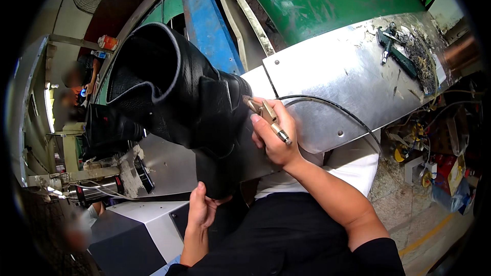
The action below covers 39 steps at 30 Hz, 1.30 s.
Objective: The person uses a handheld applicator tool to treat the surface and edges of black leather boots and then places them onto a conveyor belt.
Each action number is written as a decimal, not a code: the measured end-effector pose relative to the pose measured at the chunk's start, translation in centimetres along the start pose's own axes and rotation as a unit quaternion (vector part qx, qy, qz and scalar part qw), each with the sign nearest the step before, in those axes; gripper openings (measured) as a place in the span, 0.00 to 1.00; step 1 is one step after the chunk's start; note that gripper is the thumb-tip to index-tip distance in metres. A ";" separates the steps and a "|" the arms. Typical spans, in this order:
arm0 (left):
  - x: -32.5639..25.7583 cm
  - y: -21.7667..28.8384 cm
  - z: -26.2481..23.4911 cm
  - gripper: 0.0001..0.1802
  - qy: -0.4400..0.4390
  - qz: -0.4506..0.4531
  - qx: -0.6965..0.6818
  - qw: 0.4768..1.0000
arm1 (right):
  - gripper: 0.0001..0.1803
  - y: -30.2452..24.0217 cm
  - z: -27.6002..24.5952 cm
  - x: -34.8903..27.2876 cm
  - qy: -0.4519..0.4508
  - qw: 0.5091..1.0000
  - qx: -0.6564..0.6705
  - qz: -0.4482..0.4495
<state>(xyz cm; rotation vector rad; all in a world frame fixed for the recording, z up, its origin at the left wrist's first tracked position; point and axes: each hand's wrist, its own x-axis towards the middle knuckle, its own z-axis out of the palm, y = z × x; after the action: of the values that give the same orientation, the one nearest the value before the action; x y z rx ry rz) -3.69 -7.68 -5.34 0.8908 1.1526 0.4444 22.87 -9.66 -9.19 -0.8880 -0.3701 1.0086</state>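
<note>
A black leather boot [204, 92] lies tilted across the metal bench, its wide shaft opening facing up and left and its toe pointing toward me. At the toe, my left hand [203, 208] grips the boot, thumb on the near side; the other fingers are partly hidden. My right hand [276, 133] is closed around a small brass-coloured hand tool [268, 111], which looks like a spray pen. Its tip is close to the boot near the ankle; whether they touch, I cannot tell. A thin black hose [327, 102] runs from beside my right hand over the bench.
The shiny metal bench [317, 79] holds a dark green hand tool [396, 53] amid dried residue at right. A second black boot [105, 130] is at left. Behind stand a blue metal beam [207, 18] and a green machine cover [327, 0]. People are at far left.
</note>
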 end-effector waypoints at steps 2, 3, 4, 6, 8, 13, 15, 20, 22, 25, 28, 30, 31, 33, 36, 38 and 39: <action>-0.7 -0.2 2.0 0.32 -0.010 -0.015 -0.031 0.999 | 0.19 -0.1 -0.2 -0.9 -0.013 1.000 -0.006 0.006; -0.7 -0.3 2.5 0.35 -0.030 -0.019 -0.026 0.999 | 0.19 -0.4 -0.1 -1.2 -0.016 1.000 -0.009 0.000; -0.8 -0.3 3.2 0.36 -0.045 -0.024 -0.027 0.998 | 0.19 -0.4 -0.3 -1.4 -0.017 1.000 -0.009 -0.004; -1.0 -0.3 4.4 0.38 -0.073 -0.034 -0.028 0.996 | 0.18 -0.5 -0.7 -1.7 -0.018 1.000 -0.007 -0.012; -1.2 -0.3 5.2 0.40 -0.095 -0.038 -0.023 0.995 | 0.18 -0.6 -0.8 -2.2 -0.023 1.000 -0.001 -0.011; -1.3 -0.9 6.3 0.39 -0.121 -0.046 -0.034 0.991 | 0.18 -1.1 -1.8 -3.2 -0.049 0.999 0.007 0.011; -1.3 -0.9 6.9 0.39 -0.135 -0.053 -0.046 0.988 | 0.18 -1.6 -2.3 -4.0 -0.056 0.998 0.029 0.024; -1.1 -0.7 8.3 0.38 -0.182 -0.085 -0.069 0.977 | 0.18 -3.3 -4.5 -7.1 -0.059 0.994 0.029 0.082; -1.1 -0.5 9.0 0.39 -0.197 -0.104 -0.082 0.971 | 0.17 -4.2 -5.7 -8.4 -0.060 0.992 0.025 0.106; -0.6 -0.6 10.5 0.39 -0.233 -0.138 -0.099 0.958 | 0.17 -5.7 -6.8 -10.1 -0.035 0.993 0.012 0.113; 0.0 -1.0 12.4 0.39 -0.271 -0.180 -0.129 0.937 | 0.18 -8.3 -8.0 -12.0 0.007 0.990 0.021 0.139; 0.4 -0.9 14.2 0.43 -0.302 -0.208 -0.135 0.920 | 0.17 -9.6 -8.9 -12.9 0.026 0.992 -0.004 0.127; 0.7 -0.9 15.3 0.45 -0.319 -0.222 -0.142 0.911 | 0.17 -10.4 -8.9 -13.2 0.047 0.991 -0.011 0.122; 1.7 -0.9 17.3 0.50 -0.361 -0.246 -0.141 0.888 | 0.17 -11.1 -9.5 -14.0 0.085 0.991 -0.029 0.095; 3.0 -1.4 20.4 0.53 -0.392 -0.238 -0.147 0.877 | 0.18 -11.6 -9.6 -15.0 0.145 0.988 -0.041 0.040; 4.0 -1.7 22.4 0.57 -0.416 -0.231 -0.159 0.865 | 0.18 -11.1 -9.4 -15.0 0.184 0.982 -0.033 0.000; 4.5 -1.9 23.3 0.57 -0.428 -0.229 -0.172 0.857 | 0.19 -10.4 -9.2 -14.8 0.194 0.979 -0.039 -0.038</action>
<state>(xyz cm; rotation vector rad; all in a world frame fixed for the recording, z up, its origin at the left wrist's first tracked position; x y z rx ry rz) 19.13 -14.31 -6.54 0.3818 0.3969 -0.1547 27.19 -29.01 -4.88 -1.1083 -0.1104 0.7330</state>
